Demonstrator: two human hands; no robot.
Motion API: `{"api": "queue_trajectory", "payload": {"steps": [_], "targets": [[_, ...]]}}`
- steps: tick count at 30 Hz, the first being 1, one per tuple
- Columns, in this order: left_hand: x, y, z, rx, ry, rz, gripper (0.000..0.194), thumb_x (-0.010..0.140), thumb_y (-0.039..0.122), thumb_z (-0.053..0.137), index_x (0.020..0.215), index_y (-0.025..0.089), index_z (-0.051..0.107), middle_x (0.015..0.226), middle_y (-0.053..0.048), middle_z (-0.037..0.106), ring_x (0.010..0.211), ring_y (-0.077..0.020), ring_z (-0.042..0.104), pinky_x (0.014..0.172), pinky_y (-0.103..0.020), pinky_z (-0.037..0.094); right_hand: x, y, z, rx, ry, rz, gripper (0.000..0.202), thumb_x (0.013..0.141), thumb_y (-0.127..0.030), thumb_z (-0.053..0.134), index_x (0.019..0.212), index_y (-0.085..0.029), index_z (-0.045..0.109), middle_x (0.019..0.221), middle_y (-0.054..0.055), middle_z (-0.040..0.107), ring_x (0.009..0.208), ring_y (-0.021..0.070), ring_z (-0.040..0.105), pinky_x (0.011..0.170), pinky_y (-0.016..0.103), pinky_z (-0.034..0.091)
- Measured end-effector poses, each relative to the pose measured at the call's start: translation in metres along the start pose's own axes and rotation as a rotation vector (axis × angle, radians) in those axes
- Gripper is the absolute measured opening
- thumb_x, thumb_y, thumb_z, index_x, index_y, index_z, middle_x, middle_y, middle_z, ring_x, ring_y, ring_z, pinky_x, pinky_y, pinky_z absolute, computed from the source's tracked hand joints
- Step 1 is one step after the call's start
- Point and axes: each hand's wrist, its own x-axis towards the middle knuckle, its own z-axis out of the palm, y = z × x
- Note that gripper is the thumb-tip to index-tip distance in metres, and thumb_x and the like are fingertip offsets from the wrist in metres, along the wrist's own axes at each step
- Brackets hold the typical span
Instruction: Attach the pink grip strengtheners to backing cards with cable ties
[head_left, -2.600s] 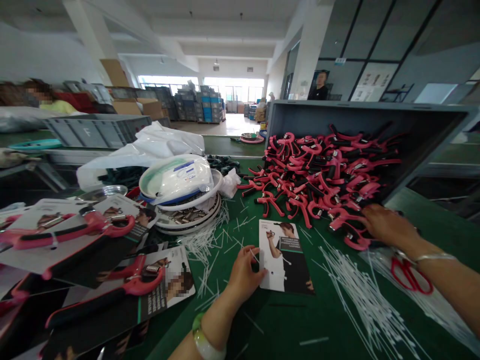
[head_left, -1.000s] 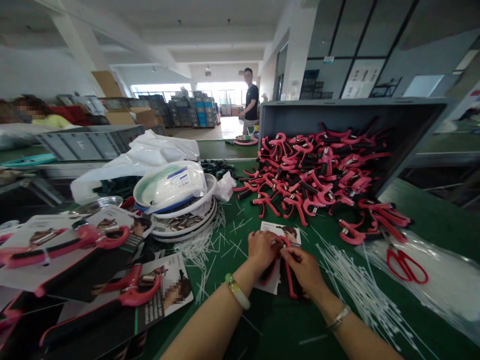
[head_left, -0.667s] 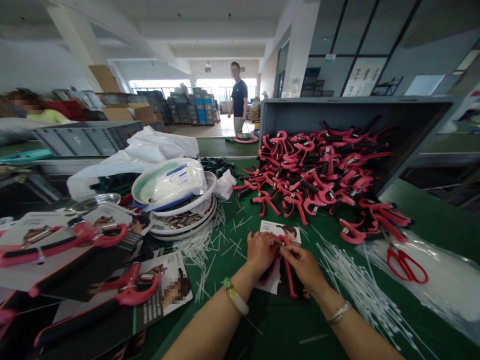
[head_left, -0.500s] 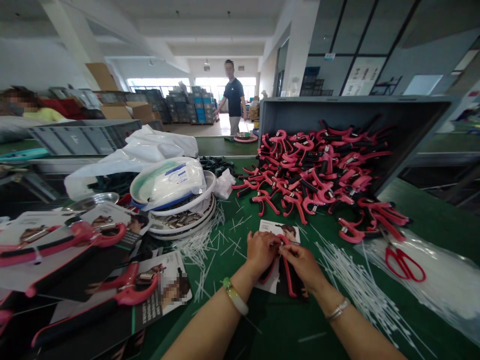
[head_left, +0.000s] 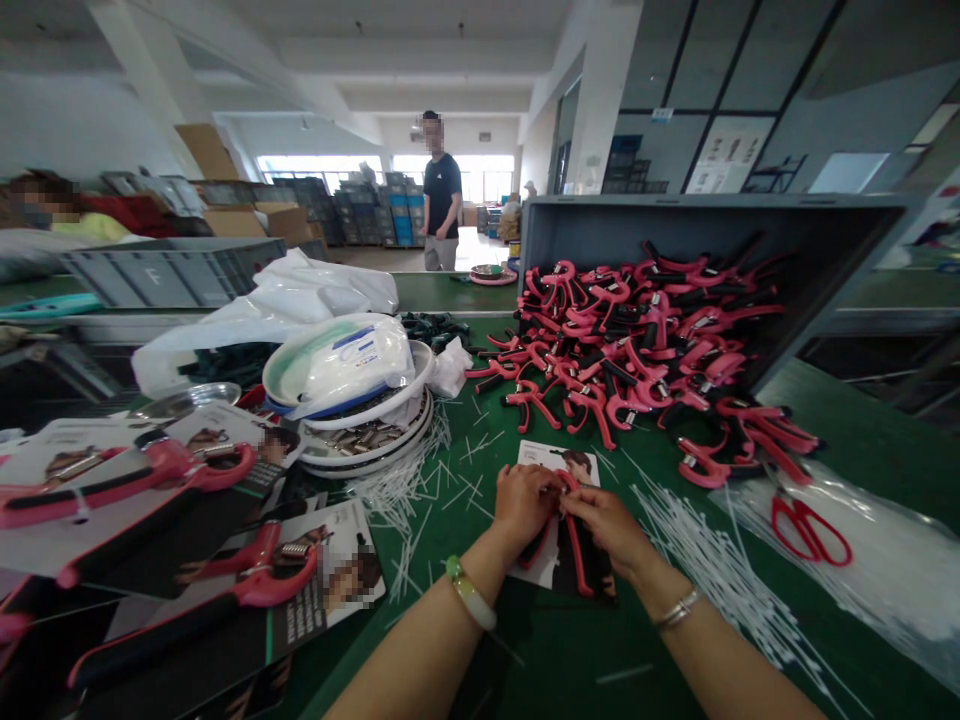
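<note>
Daylight: admitted through windows [head_left: 487,185] behind and left of the crate [head_left: 600,228], bleached to white. Ceiling [head_left: 450,60], above and left of the crate: rendered dim, grey. Crate interior: sunk in shadow, deepest at its right. Glare: thrown off a plastic bag [head_left: 870,560] below and right of the crate. Outer margins: stretched, softened. Heads [head_left: 433,132] left of the crate: pixelated.

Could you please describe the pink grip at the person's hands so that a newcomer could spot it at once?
Find the grey crate tipped on its side, spilling pink grips onto the green table. Nearer the viewer, a printed card lies partly under the left hand and right hand. The pink-and-black grip there is the only one with both hands at its far end.
</note>
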Motion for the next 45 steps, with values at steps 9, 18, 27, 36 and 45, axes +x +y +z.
{"api": "queue_trajectory", "payload": {"steps": [9, 18, 27, 36, 45], "targets": [[-0.005, -0.007, -0.009, -0.061, -0.062, 0.077, 0.022, 0.08, 0.024, 0.056, 0.097, 0.029, 0.069, 0.089, 0.004, 0.071, 0.083, -0.0151, 0.062, 0.086, -0.03, 0.043, 0.008, 0.006, 0.002, -0.131, 0.033, -0.065, 0.02, 0.063, -0.032, 0.056, 0.048, -0.02, 0.055, 0.046, -0.003, 0.05, 0.048, 0.0144, 0.047, 0.049, 0.026, 0.035], [-0.009, -0.003, -0.005, -0.058, 0.197, 0.186, 0.013, 0.082, 0.019, 0.055, 0.084, 0.019, 0.069, 0.095, -0.006, 0.059, 0.093, -0.0176, 0.054, 0.084, -0.03, 0.043, -0.002, 0.012, 0.011, -0.219, 0.236, -0.308, 0.029, 0.074, -0.039, 0.054, 0.09, -0.017, 0.066, 0.079, 0.006, 0.064, 0.064, 0.0175, 0.056, 0.06, 0.03, 0.044], [-0.015, 0.0, -0.003, -0.057, 0.387, 0.378, 0.023, 0.085, 0.022, 0.046, 0.078, 0.018, 0.067, 0.086, -0.007, 0.056, 0.088, -0.0196, 0.051, 0.079, -0.033, 0.044, 0.02, 0.01, 0.014, -0.383, 0.106, -0.485, 0.026, 0.071, -0.026, 0.055, 0.093, -0.021, 0.069, 0.107, 0.009, 0.065, 0.103, 0.024, 0.058, 0.092, 0.038, 0.043], [-0.029, -0.009, -0.008, -0.026, 0.327, 0.37, 0.019, 0.086, 0.024, 0.048, 0.082, 0.019, 0.066, 0.088, -0.006, 0.056, 0.087, -0.0182, 0.052, 0.08, -0.032, 0.045, 0.031, 0.012, 0.007, -0.589, 0.061, -0.568, 0.02, 0.08, -0.026, 0.055, 0.089, -0.022, 0.072, 0.104, 0.01, 0.066, 0.101, 0.0238, 0.059, 0.085, 0.037, 0.047], [-0.047, -0.014, -0.013, 0.129, 0.113, -0.087, 0.023, 0.086, 0.026, 0.049, 0.107, 0.026, 0.059, 0.101, -0.004, 0.063, 0.097, -0.0206, 0.056, 0.088, -0.036, 0.043, 0.015, 0.01, 0.013, -0.74, 0.138, -0.765, 0.029, 0.091, -0.028, 0.042, 0.084, -0.019, 0.069, 0.085, 0.009, 0.066, 0.094, 0.0241, 0.058, 0.089, 0.041, 0.043]]}}
